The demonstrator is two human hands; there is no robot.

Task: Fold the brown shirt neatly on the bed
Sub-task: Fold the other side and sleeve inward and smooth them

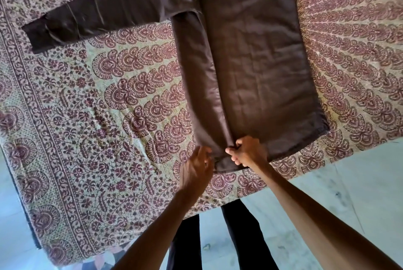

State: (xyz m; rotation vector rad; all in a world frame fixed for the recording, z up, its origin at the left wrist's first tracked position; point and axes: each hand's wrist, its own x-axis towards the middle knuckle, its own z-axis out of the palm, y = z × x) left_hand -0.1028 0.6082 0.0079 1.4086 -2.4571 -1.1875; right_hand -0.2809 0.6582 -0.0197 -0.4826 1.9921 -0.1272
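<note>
Shirt (257, 73) lay flat on bed (87, 138), hem at near edge, left strip folded in. Right hand (246, 152) pinched the hem at the fold. Left hand (196, 167) was loose-fingered beside it, holding nothing. Fabric looked thin, soft, prob. light; best gripped at hem corners.

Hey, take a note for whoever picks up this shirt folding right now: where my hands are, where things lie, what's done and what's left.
Left hand: open, blurred, beside the hem; contact unclear.
Right hand: pinches the hem of the brown shirt, near the bed edge.
Shirt lies flat, hem toward the person; left sleeve stretched out sideways.
Done: a narrow strip along the left side looks turned in.
Left: probably fold the sleeves in, then fold the body up.
</note>
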